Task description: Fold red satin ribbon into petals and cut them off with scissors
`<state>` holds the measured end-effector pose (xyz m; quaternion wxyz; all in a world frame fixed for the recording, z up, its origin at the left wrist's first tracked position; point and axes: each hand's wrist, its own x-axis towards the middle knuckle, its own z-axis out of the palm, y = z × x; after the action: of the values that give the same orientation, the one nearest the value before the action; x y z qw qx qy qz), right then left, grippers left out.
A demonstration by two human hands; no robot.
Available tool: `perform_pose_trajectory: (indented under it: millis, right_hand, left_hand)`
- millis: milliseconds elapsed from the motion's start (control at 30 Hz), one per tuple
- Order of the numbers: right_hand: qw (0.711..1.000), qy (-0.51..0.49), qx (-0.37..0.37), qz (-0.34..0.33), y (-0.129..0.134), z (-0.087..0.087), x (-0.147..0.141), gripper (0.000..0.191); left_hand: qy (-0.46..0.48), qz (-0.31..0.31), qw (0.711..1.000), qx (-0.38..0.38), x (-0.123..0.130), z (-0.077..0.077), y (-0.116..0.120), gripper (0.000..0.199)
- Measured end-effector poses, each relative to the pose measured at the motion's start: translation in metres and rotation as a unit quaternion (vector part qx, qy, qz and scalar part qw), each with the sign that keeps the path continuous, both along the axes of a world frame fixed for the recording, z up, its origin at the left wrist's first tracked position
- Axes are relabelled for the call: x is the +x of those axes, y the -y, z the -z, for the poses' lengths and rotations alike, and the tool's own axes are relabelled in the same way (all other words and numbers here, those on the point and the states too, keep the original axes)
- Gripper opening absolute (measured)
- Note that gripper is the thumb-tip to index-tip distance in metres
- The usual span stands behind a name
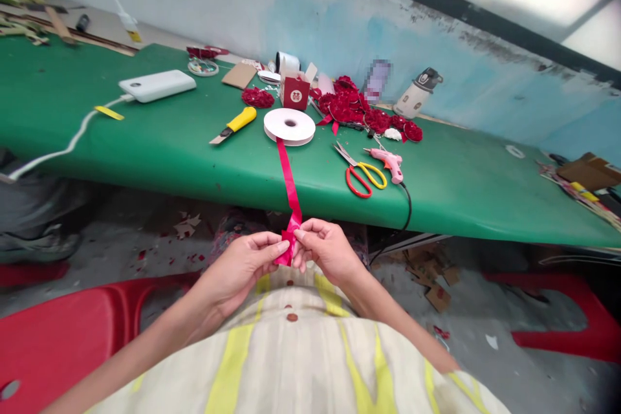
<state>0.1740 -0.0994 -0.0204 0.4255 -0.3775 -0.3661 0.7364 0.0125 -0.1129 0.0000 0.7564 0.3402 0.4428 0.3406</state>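
The ribbon point(286, 171) runs in one uncut length from the roll point(277, 120) on the table point(184, 158), over the front edge, to the two hands. The left hand point(242, 265) is nearly closed, with its thumb and finger pinching the folded end. The right hand point(332, 249) is half closed and grips the same ribbon just beside, by its fingertips.

I judge that the folding is at an early stage: some folds are made, but no finished shape is seen, and the piece is not separated from the roll. The scissors point(361, 166) and the glue gun point(387, 158) lie apart from the hands. Behind them, a heap of red flowers point(345, 105) looks finished.

I count one ribbon roll, one pair of scissors, one glue gun, one knife point(241, 119) and one red box point(295, 93). One flower bunch point(257, 98) lies left of the box; the heaped flowers overlap, so I cannot tell their exact number.
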Motion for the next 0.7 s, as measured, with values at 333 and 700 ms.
perform_pose_trajectory:
  millis: [333,700]
  right_hand:
    - [1.000,0.013,-0.020,-0.010,0.0002,-0.0015,0.0000,0.026]
    - [0.999,-0.024,-0.013,-0.046,0.0043,-0.0006,0.0028,0.024]
  left_hand:
    - [-0.023,0.004,1.000,0.001,-0.0018,0.0037,-0.0005,0.014]
    - [-0.088,-0.065,0.991,0.078,0.0050,0.0015,0.0025,0.015]
